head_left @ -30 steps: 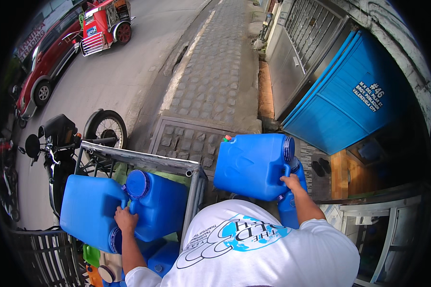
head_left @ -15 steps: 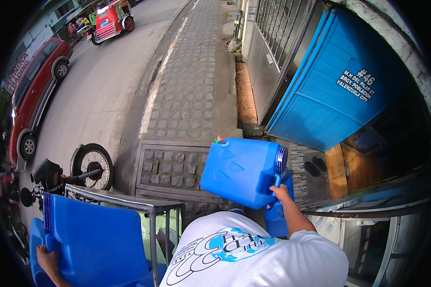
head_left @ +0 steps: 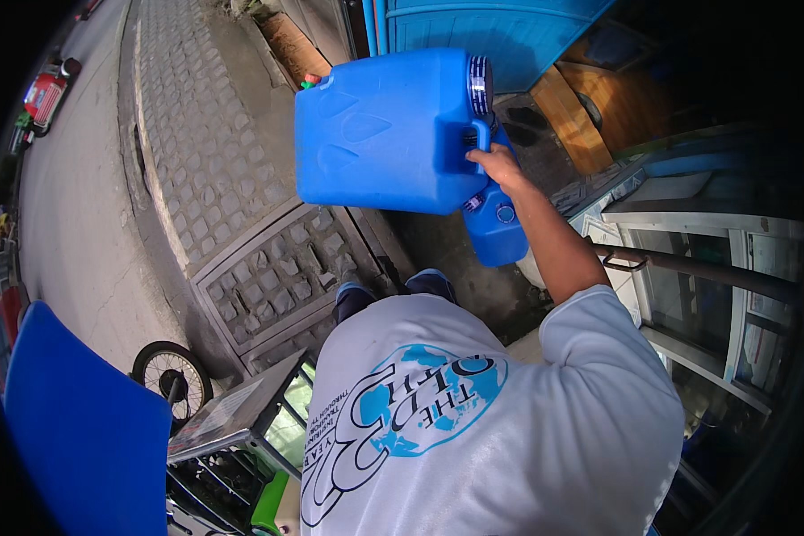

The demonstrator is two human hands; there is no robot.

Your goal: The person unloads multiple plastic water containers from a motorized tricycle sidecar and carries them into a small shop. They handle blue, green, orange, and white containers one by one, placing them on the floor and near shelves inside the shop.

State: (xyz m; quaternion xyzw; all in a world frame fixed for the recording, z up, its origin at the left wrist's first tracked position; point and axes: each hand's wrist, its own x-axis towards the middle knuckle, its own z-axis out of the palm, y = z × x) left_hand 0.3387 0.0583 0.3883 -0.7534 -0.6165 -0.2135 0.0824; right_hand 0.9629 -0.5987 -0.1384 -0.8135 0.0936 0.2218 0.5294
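Note:
My right hand is closed round the moulded handle of a large blue water jug. The jug lies on its side in the air, its wide dark-banded cap on the right and a small red-and-green spout at its far left corner. Below and partly behind it shows a second blue jug; whether it touches the first I cannot tell. At the lower left a third blue jug rises close to me, cut off by the picture's edge. My left hand is out of view.
A metal-framed cart stands beside me, near a motorcycle wheel. Stone paving and a metal-edged stone panel lie ahead. To the right are a blue gate, wooden step, metal rail and glazed frames.
My view has swung right. The right-hand jug now sits farther out from my body, my arm more extended. The left jug appears higher and closer; my left hand has left the view.

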